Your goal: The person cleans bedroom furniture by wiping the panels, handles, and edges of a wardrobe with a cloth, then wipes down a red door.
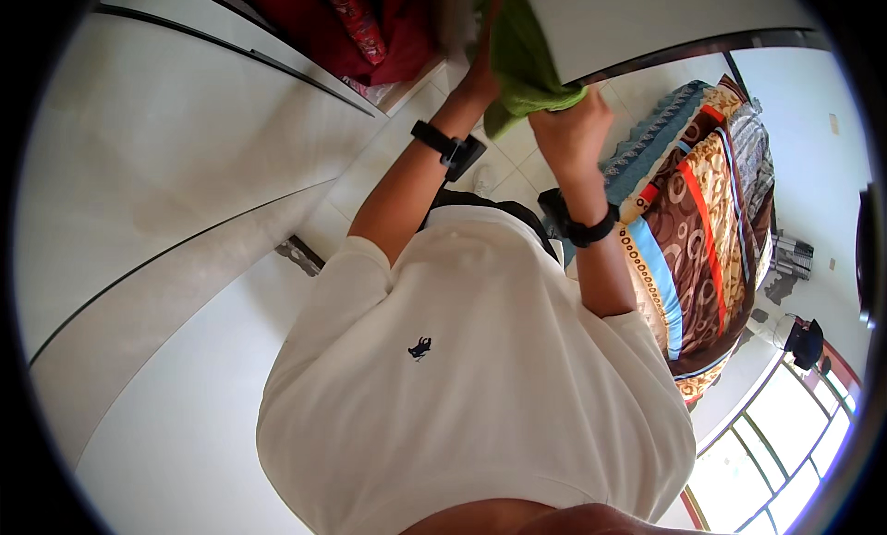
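Note:
A green cloth (523, 57) hangs before me at the top of the view, blurred by motion. My right hand (572, 133) is closed around its lower right edge. My left hand (487, 67) is raised along the cloth's left side. The fingers are blurred and partly hidden by the cloth, so their grip does not show. Each wrist wears a black strap with a dark device, the left strap (449, 149) and the right strap (582, 223).
White cabinet panels (173, 98) stand at the left, beside an opening with red fabrics (360, 29). Another pale panel (665, 15) is at the top right. A bed with a patterned quilt (693, 237) lies right, over a tiled floor (509, 143). Beyond are a cap (804, 344) and window (776, 424).

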